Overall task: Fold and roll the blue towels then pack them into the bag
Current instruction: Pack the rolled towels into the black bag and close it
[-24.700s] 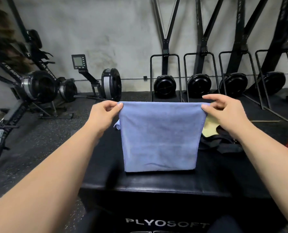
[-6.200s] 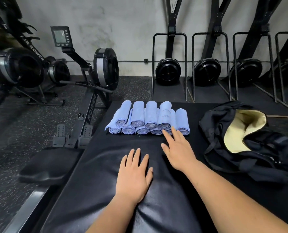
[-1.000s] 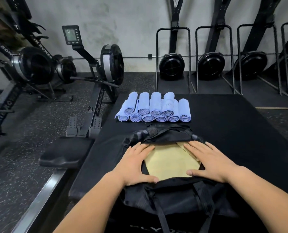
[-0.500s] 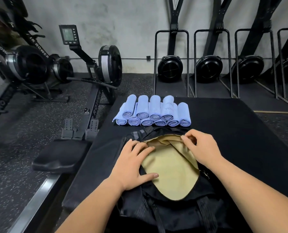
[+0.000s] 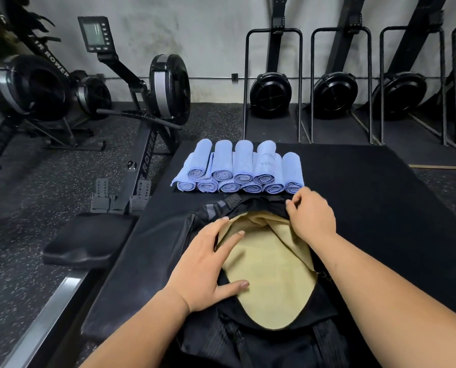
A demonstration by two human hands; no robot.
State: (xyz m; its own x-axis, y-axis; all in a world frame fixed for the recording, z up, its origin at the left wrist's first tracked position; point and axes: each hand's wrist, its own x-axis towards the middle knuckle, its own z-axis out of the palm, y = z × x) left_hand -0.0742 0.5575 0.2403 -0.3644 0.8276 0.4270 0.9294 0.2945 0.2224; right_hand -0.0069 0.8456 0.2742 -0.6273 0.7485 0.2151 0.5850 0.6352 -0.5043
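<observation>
Now the left hand (image 5: 208, 264) lies flat on the bag (image 5: 261, 349) at its left rim while the right hand (image 5: 311, 216) pinches the far rim, just beside the stacked towels (image 5: 237, 168), so a sharp tug might topple and unroll them.

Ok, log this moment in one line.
step: bag held open | left hand: flat on left edge | right hand: pinches far edge | towels: rolled, stacked beyond bag, none packed

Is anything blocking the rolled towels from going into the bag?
Nothing visible. The towels lie just beyond the open bag; the left hand presses its left edge, the right hand grips its far rim.
</observation>
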